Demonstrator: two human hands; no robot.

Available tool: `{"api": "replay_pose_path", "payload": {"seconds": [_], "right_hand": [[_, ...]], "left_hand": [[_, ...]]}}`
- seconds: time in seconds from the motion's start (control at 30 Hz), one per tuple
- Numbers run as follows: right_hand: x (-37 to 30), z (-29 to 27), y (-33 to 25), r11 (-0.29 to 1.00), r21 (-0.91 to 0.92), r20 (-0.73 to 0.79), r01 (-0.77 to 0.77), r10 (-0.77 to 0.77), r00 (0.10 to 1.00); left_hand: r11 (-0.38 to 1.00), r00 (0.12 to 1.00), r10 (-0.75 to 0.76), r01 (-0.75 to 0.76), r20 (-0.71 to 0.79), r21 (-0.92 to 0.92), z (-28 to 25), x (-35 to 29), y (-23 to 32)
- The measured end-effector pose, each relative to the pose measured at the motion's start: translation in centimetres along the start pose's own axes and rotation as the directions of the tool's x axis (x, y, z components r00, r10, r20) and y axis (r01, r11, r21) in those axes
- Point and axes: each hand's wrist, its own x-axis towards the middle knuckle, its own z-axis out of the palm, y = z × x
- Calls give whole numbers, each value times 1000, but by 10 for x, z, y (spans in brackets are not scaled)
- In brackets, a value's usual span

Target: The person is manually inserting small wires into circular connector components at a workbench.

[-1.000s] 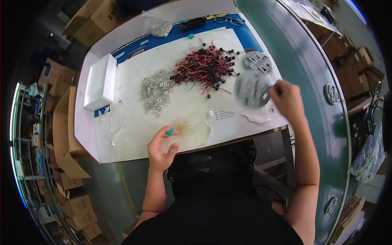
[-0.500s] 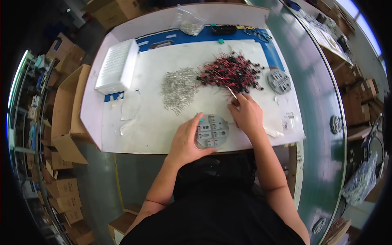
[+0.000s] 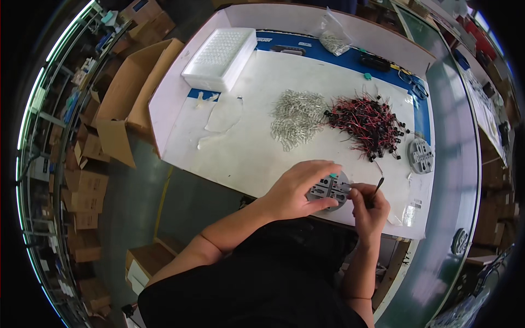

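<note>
A round grey plastic disc (image 3: 330, 192) with several slotted compartments lies by the table's near edge. My left hand (image 3: 298, 188) is curled round its left side, fingers over the far rim and thumb along the near one. A small teal spot shows by its fingertips. At the disc's right rim my right hand (image 3: 370, 210) is closed, thumb and forefinger together at a small part too tiny to name. A slim, dark-ended tool (image 3: 379, 186), apparently tweezers, sticks up out of that hand. Beyond lie a heap of black parts with red and black wires (image 3: 366, 123) and a pile of small clear-silver pieces (image 3: 297, 117).
Another grey disc (image 3: 421, 156) lies at the table's right. A white foam tray block (image 3: 220, 59) stands far left; a clear bag of small parts (image 3: 333, 41) is at the back. Low white walls (image 3: 180, 90) edge the table. A cardboard box (image 3: 134, 90) is left, a green conveyor (image 3: 456, 147) right.
My right hand has come back from the wire heap to the disc's right rim, its tool now pointing upward. My left hand stays round the disc. The whole view has turned.
</note>
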Motion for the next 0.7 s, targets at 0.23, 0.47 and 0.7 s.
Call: {"api": "replay_pose_path", "payload": {"seconds": [0.23,0.47,0.7], "right_hand": [[-18,16,8,959,281,41,-28,18,999],[-17,23,0,890,433,155,-142,81,985],[-23,21,6,926,378,145,10,-69,987]], "left_hand": [[973,987,-96,120,127,-197,11,-8,5],[962,989,-141,127,-41,-241,10,-19,-5],[960,996,-79,64,-42,-272,12,-18,-1]]}}
